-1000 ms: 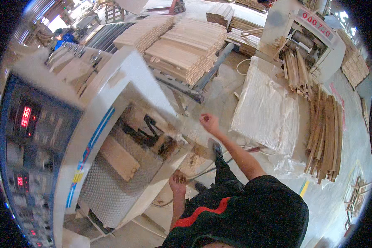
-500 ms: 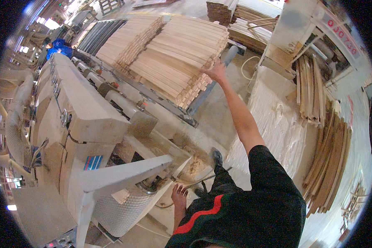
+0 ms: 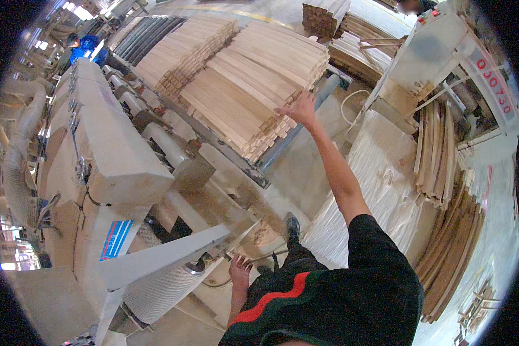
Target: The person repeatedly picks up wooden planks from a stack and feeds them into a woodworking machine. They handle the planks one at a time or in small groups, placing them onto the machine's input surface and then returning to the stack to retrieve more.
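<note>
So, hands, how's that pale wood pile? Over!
Right hand open at pale wood stack, touch unclear. Left hand open, near machine. Stack layered. Nothing visibly blocks right hand.

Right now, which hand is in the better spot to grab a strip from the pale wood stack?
Probably the right hand: it is stretched out, open, at the near end of the pale wood stack. The left hand is near the body, beside the machine, farther from that wood.
</note>
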Demonstrator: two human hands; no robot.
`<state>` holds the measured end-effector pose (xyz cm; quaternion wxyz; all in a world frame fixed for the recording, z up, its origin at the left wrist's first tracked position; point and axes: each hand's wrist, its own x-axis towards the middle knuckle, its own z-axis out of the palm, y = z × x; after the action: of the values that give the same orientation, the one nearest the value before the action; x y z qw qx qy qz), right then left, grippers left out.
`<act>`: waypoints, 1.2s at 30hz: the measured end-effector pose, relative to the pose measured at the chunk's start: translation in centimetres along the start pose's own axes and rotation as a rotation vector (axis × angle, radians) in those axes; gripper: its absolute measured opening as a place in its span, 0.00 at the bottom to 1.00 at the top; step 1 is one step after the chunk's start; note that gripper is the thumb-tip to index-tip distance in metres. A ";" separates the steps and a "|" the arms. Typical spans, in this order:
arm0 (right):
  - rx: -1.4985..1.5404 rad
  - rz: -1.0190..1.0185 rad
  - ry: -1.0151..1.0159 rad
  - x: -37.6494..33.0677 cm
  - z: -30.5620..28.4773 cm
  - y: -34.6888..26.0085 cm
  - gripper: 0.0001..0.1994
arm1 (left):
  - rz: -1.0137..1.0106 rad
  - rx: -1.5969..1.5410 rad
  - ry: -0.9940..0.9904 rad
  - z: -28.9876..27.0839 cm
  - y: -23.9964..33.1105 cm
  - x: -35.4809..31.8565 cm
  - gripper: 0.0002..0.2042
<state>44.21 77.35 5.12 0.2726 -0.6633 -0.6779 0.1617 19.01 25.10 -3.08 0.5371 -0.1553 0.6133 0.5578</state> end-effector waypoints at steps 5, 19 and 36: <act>-0.193 -0.054 -0.012 0.1 -1.2 -3.6 0.61 | 0.003 0.009 0.031 0.9 0.4 0.1 0.21; -0.386 -0.001 -0.168 -4.8 -1.6 -7.6 0.58 | 0.012 -0.082 0.062 -1.2 0.3 -0.2 0.20; -0.301 0.201 -0.339 -24.0 -7.0 -7.4 0.60 | -0.409 -0.241 -1.196 22.7 3.4 5.4 0.33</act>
<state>41.66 52.11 11.29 0.0356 -0.7240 -0.6609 0.1945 25.29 47.79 -1.29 0.8607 0.0094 0.0986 0.4993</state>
